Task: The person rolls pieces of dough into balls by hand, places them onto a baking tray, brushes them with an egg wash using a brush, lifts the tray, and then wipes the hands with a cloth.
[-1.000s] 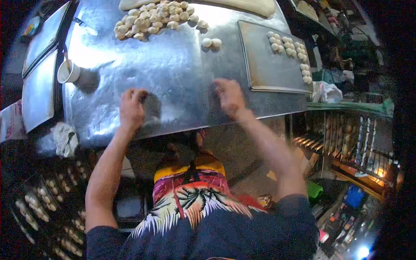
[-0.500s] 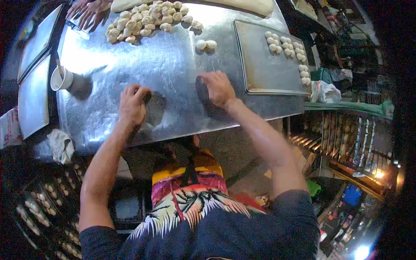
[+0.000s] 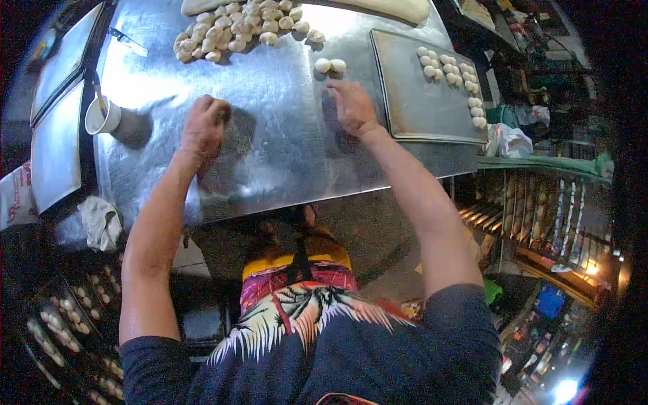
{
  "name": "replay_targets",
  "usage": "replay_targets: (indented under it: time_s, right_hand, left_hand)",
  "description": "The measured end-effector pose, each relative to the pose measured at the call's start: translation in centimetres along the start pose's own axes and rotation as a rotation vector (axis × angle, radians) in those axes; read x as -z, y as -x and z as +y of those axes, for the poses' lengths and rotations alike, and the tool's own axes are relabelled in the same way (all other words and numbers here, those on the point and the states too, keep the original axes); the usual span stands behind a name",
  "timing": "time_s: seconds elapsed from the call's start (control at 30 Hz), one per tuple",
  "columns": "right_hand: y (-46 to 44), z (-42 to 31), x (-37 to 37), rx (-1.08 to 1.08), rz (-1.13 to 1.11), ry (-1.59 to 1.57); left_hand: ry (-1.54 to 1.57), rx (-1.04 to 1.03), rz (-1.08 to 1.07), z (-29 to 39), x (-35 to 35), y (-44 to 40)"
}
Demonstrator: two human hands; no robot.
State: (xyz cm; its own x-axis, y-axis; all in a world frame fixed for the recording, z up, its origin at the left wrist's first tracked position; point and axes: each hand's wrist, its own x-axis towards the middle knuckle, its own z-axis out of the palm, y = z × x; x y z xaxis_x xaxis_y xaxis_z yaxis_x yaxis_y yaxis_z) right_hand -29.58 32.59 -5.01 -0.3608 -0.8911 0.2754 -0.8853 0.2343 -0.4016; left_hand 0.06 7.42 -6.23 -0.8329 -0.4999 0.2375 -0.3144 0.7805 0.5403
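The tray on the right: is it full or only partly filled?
Partly filled: the tray has dough balls only toward its right side.

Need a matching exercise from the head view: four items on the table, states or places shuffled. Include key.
Items
1. White cup
2. Knife
3. Metal tray
4. Two dough balls

Places and states
A. Just beyond the right hand
B. Bears clusters of dough toward its right side
C. Has a slim handle sticking out of it
D. Lies near the far left corner of the table

Pairs: 1-C, 2-D, 3-B, 4-A
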Motion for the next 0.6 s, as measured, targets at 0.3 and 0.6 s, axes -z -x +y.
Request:
replay_targets:
  time_s: [0.3, 0.6]
  right_hand:
    - [-2.0, -0.1, -1.3, -0.023, -0.225, -0.078]
    - [5.0, -0.6, 4.0, -0.027, 0.128, -0.009]
  left_hand:
    - [-0.085, 0.018, 0.161, 1.7, 0.3, -0.3]
    - [-0.318, 0.331, 0.374, -0.1, 0.1, 6.6]
